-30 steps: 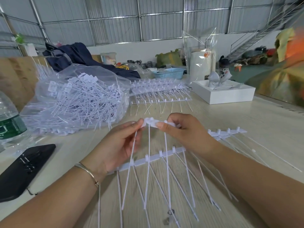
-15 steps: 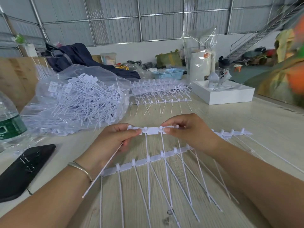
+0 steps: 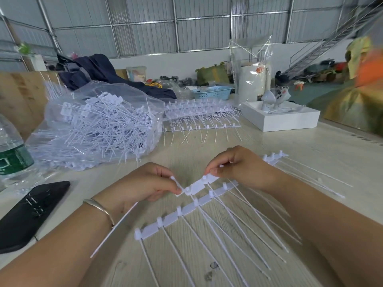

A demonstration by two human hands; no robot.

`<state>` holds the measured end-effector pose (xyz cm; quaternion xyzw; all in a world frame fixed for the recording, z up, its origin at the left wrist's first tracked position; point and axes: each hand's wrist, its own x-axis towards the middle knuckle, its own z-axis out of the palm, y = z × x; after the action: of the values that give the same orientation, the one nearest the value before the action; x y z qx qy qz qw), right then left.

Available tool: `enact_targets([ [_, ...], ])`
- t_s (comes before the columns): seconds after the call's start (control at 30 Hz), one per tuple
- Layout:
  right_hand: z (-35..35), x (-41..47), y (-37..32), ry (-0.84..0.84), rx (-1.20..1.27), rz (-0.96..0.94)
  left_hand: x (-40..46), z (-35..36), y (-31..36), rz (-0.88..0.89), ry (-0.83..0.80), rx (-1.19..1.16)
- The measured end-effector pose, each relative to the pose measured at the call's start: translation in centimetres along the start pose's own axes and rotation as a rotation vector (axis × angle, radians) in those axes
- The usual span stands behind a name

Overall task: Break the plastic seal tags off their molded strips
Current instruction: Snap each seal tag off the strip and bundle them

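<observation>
The left hand [image 3: 149, 183] pinches one end tag of a short white strip [image 3: 199, 186], and the right hand [image 3: 238, 168] pinches the other end; the strip is held bent just above the table [image 3: 290, 141]; a longer strip [image 3: 186, 210] lies flat beneath it; a bag of loose tags [image 3: 99, 125] sits beyond the left hand, a stack of strips [image 3: 201, 114] beside it; a phone [image 3: 29, 212] lies far left.

A clear plastic bag of loose white seal tags [image 3: 99, 129] lies on the pale wooden table [image 3: 310, 154], left of a stack of white molded tag strips [image 3: 201, 114]. A white square tray [image 3: 284, 119] sits right of the stack. A flat black phone [image 3: 31, 212] lies at the near left, before a clear plastic water bottle [image 3: 12, 152].
</observation>
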<state>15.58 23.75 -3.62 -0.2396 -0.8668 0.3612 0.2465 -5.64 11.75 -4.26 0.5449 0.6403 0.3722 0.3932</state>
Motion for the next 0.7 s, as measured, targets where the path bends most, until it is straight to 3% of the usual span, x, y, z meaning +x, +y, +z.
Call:
enact_targets([
  [0.07,0.2,0.1,0.0,0.008,-0.054,-0.011,-0.2,0.0,0.3,-0.013,0.051,0.205],
  [0.13,-0.2,0.2,0.2,0.078,-0.103,-0.005,-0.3,-0.5,0.0,-0.026,0.217,0.595],
  [0.2,-1.1,0.2,0.5,0.163,-0.054,0.015,-0.3,-0.9,-0.6,-0.033,0.401,0.705],
  [0.3,-1.2,0.3,0.7,0.226,-0.063,0.038,-0.1,-0.8,-0.3,0.035,0.477,0.278],
  [0.43,0.3,0.6,0.3,0.154,-0.044,0.034,0.0,0.9,0.6,-0.068,0.259,-0.232],
  [0.6,0.4,0.1,0.0,0.175,-0.086,-0.054,-0.4,1.5,0.9,-0.12,0.147,-0.408],
  [0.7,0.1,0.3,0.5,0.259,-0.295,-0.079,-0.7,1.4,1.3,-0.161,0.078,-0.296],
])
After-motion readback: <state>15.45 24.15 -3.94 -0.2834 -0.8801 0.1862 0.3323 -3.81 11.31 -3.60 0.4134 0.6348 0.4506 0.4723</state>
